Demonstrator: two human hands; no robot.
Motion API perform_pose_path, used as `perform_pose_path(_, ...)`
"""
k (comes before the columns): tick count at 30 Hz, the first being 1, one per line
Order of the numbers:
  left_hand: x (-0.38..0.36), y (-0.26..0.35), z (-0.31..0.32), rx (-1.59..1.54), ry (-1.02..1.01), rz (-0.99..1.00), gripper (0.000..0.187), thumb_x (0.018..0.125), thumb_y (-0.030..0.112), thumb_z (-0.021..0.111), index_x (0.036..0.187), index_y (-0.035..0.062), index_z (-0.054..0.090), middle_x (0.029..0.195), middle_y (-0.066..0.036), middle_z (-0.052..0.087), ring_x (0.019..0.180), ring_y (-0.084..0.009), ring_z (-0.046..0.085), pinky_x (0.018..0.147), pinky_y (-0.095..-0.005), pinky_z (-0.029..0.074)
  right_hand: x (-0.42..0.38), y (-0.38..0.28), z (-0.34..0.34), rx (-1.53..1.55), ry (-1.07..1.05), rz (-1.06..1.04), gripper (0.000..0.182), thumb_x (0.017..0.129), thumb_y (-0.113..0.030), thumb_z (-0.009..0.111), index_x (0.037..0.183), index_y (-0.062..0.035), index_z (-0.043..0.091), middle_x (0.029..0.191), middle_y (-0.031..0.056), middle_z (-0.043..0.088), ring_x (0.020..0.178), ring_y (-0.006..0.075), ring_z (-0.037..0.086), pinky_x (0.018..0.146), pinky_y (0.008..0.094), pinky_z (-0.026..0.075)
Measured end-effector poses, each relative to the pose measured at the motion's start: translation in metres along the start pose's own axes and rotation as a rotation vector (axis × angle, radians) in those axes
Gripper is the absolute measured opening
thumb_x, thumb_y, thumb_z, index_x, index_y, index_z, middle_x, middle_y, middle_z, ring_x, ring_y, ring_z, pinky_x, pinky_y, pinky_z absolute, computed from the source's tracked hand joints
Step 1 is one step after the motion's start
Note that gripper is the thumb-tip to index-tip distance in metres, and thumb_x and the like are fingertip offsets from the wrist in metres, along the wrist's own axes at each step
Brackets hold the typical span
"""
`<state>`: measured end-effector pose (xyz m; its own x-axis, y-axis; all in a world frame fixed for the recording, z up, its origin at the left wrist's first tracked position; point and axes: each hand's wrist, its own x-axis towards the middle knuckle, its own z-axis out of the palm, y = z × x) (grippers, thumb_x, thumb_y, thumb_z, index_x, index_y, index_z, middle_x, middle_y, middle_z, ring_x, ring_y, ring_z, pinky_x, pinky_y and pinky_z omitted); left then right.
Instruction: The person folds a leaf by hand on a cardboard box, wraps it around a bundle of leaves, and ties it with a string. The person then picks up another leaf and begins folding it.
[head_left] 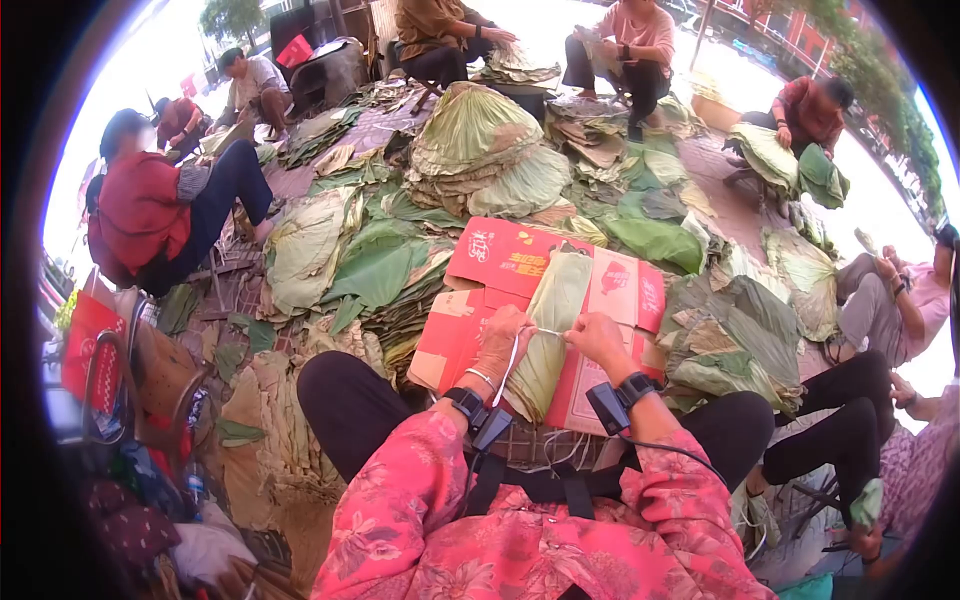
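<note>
**A folded leaf bundle tied with white string over a red cardboard sheet**

A long bundle of folded green leaves [548,330] is laid lengthwise on a flattened red cardboard box [500,265], which is rested across the person's lap. The bundle is reached from the knees outward, its far end lying near the printed upper flap of the cardboard.

The left hand [503,345] is placed against the left edge of the bundle, about its middle. Its grip is closed on a thin white string [512,362], which is seen running down from the fingers toward the wrist. The right hand [598,340] is set on the right edge of the bundle, just opposite the left. Its grip is drawn tight, with the fingers curled, and the other end of the string appears to be pinched there, though the strand itself is too fine to be traced with certainty. A short stretch of string is seen crossing the bundle between the two hands.

A black band with a small device is worn on each wrist, and pink flowered sleeves [420,500] are seen below them.

Heaps of large green and dried leaves [470,140] are spread over the ground ahead. Other people are seated around the heaps, among them a person in a red top [140,205] at the left.
</note>
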<state>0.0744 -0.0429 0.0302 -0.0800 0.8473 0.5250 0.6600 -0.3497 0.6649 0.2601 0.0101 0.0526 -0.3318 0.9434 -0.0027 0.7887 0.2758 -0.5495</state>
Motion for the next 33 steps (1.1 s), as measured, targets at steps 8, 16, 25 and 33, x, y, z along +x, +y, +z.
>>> perform_pose_path(8,0.022,0.004,-0.007,0.001,-0.268,0.199,0.016,0.066,0.014,0.067,0.064,0.0050,0.054,0.073,-0.009,0.055,0.076,-0.0271,0.053,0.069,-0.0369,0.044,0.002,0.005,0.013,0.033,0.036,0.046,0.023,0.066,-0.029,0.069,0.068,-0.0060,0.065,0.065,0.0126,0.063,0.064,0.0275,0.062,0.061,0.0379,0.048)
perform_pose_path(16,0.020,0.005,0.011,-0.223,-0.449,-0.122,0.014,0.069,0.015,0.068,0.070,0.0034,0.060,0.067,-0.006,0.059,0.068,-0.0184,0.056,0.062,-0.0320,0.045,-0.002,-0.002,0.006,0.026,-0.024,0.083,0.020,0.068,-0.027,0.065,0.070,-0.0072,0.065,0.073,0.0144,0.064,0.072,0.0304,0.062,0.064,0.0408,0.048)
perform_pose_path(25,0.019,0.004,0.012,-0.312,-0.464,-0.271,0.010,0.073,0.009,0.068,0.078,0.0025,0.062,0.064,-0.002,0.056,0.060,-0.0077,0.050,0.056,-0.0261,0.042,-0.002,-0.029,-0.006,0.311,-0.014,-0.294,0.015,0.071,-0.014,0.057,0.079,-0.0030,0.064,0.068,0.0115,0.061,0.057,0.0182,0.057,0.057,0.0316,0.046)
perform_pose_path(33,0.012,0.007,0.012,-0.346,-0.332,-0.248,0.006,0.079,0.008,0.060,0.083,0.0029,0.061,0.064,-0.005,0.058,0.059,-0.0108,0.054,0.059,-0.0272,0.044,0.002,-0.007,-0.001,0.425,0.109,-0.183,0.027,0.070,-0.007,0.059,0.096,-0.0105,0.063,0.082,0.0093,0.057,0.077,0.0284,0.058,0.067,0.0355,0.047)
